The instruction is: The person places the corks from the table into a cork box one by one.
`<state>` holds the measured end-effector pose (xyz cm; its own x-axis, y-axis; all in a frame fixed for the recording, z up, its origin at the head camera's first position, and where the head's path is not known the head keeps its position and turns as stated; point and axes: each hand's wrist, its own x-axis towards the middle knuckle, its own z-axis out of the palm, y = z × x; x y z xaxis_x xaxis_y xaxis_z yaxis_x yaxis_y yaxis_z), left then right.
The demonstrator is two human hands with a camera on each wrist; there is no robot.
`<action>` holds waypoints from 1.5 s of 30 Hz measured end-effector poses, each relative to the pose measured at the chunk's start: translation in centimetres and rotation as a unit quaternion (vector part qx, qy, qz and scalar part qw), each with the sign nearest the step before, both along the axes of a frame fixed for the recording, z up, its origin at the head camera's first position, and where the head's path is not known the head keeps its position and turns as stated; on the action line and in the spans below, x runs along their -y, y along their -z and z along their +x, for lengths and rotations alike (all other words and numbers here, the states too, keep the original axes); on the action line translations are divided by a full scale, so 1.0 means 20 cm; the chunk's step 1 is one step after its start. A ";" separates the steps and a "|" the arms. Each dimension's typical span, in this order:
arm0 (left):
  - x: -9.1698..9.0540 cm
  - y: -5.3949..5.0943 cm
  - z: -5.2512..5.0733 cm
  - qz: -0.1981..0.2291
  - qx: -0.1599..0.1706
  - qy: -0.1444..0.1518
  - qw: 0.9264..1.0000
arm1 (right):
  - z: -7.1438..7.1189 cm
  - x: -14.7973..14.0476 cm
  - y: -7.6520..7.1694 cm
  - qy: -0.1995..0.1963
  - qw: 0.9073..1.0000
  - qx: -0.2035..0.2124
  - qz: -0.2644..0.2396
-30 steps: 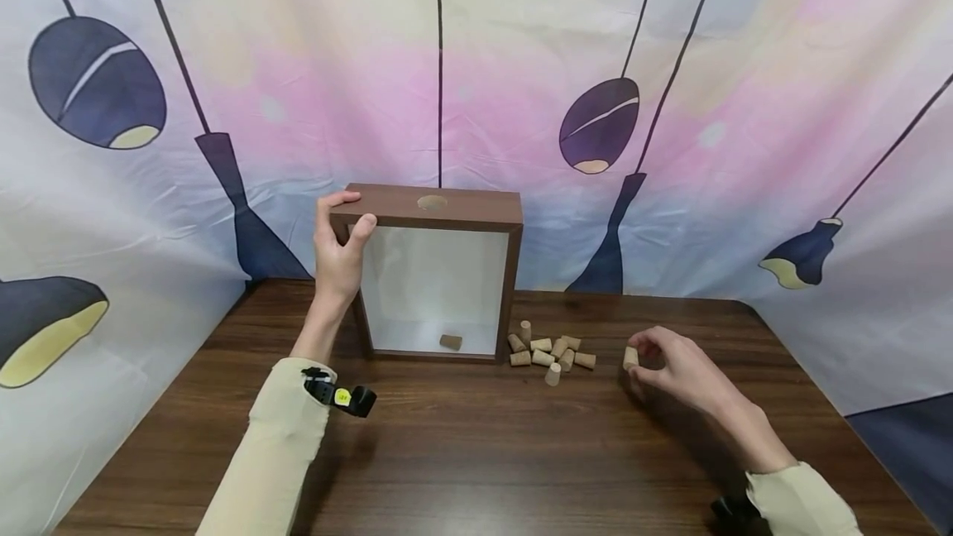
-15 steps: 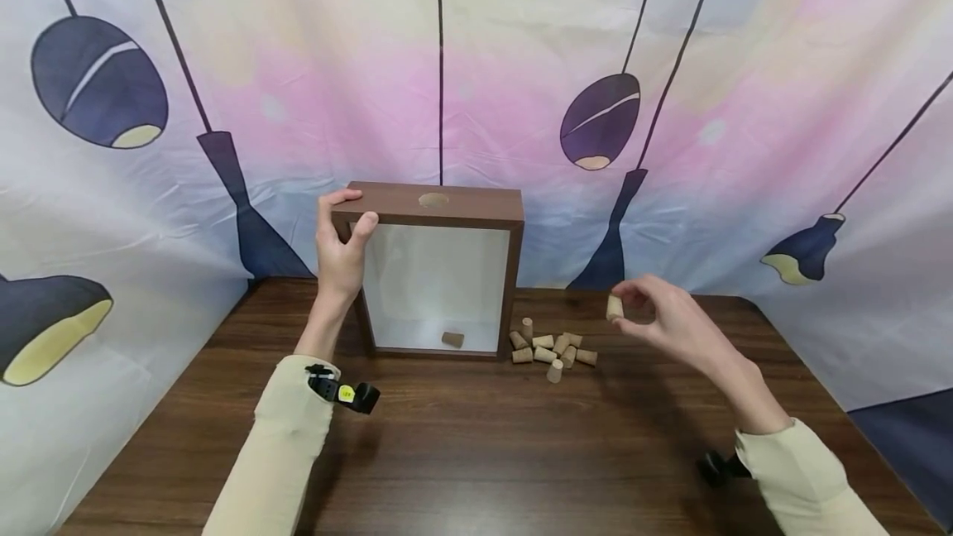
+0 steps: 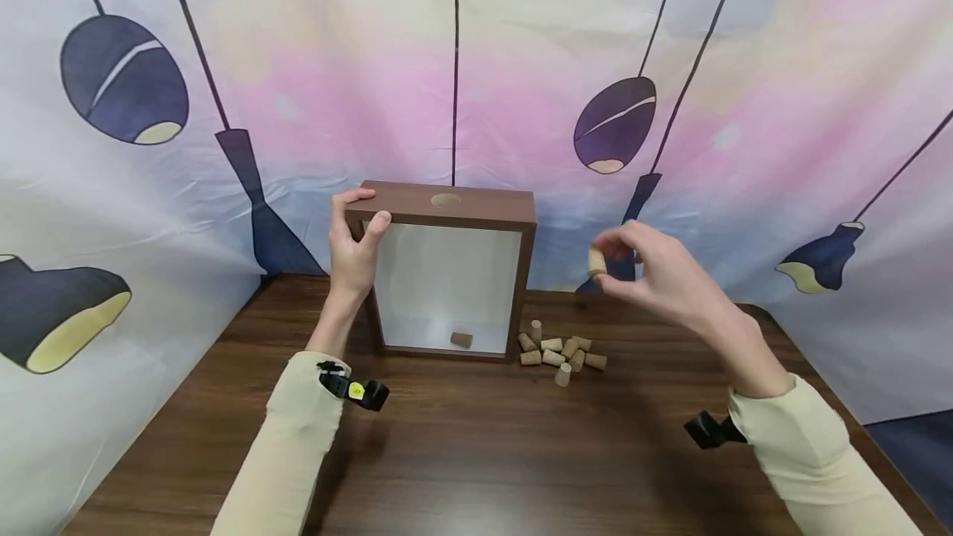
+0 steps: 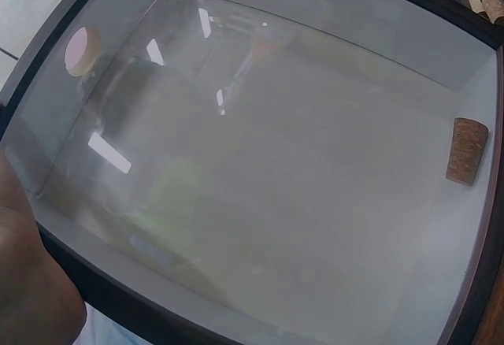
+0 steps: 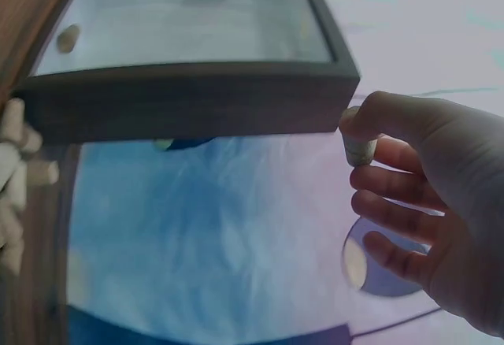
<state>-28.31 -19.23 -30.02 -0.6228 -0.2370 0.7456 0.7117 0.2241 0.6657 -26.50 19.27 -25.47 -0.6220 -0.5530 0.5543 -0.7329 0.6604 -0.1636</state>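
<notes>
Pinching a tapered cork (image 3: 597, 262), right hand (image 3: 661, 273) hangs at wooden box's (image 3: 491, 205) three o'clock; left hand (image 3: 355, 257) grips box, speckled cork (image 4: 467, 152) inside.

Box (image 3: 499, 203) upright toward rear of counter (image 3: 476, 453), cork pile (image 3: 553, 357) just beside its lower right corner.
Single cork (image 3: 462, 340) inside, on box floor, slightly right of middle; hole (image 3: 446, 200) in top face, around mid-width. Left hand (image 3: 353, 251) at top left corner. Right hand (image 3: 658, 271) right of box, above pile, with held cork (image 3: 597, 261) at fingertips. Cloth (image 3: 521, 89) behind.
</notes>
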 end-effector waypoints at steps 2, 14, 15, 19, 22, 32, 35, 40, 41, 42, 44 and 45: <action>-0.01 0.00 -0.01 0.004 -0.002 0.003 1.000 | 0.00 0.03 -0.04 -0.003 1.000 0.002 -0.002; 0.03 0.06 -0.11 0.008 -0.012 -0.002 1.000 | 0.00 0.23 -0.23 -0.057 0.998 -0.031 -0.011; 0.04 0.08 -0.13 0.009 -0.012 -0.004 1.000 | 0.00 0.24 -0.25 -0.063 0.997 -0.031 -0.012; 0.05 0.08 -0.15 0.012 -0.016 -0.009 1.000 | -0.01 0.33 -0.32 -0.085 0.996 -0.036 -0.015; 0.04 0.06 -0.12 0.015 -0.016 -0.002 1.000 | -0.01 0.38 -0.36 -0.089 0.995 -0.040 -0.012; -0.02 -0.01 0.00 0.009 -0.002 0.007 1.000 | -0.04 0.55 -0.43 -0.088 0.996 -0.003 -0.012; -0.02 -0.01 0.00 0.016 0.001 0.013 1.000 | -0.06 0.61 -0.43 -0.090 0.996 0.013 -0.012; -0.01 0.00 -0.01 0.022 -0.003 0.021 1.000 | -0.10 0.70 -0.42 -0.091 0.995 0.046 -0.006; -0.01 0.00 -0.01 0.022 -0.004 0.020 1.000 | -0.11 0.72 -0.42 -0.091 0.994 0.053 -0.005; -0.01 0.00 -0.01 0.023 -0.005 0.019 1.000 | -0.12 0.73 -0.41 -0.091 0.994 0.060 -0.004; 0.00 0.00 -0.01 0.025 -0.007 0.021 0.999 | -0.15 0.77 -0.41 -0.087 0.994 0.071 -0.001; 0.00 0.00 -0.01 0.023 -0.007 0.017 1.000 | -0.16 0.78 -0.40 -0.085 0.993 0.076 0.000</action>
<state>-28.43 -19.27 -29.97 -0.6207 -0.2493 0.7433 0.7280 0.1686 0.6645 -29.68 3.69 -17.38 -0.5963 -0.6576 0.4604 -0.8006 0.5293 -0.2809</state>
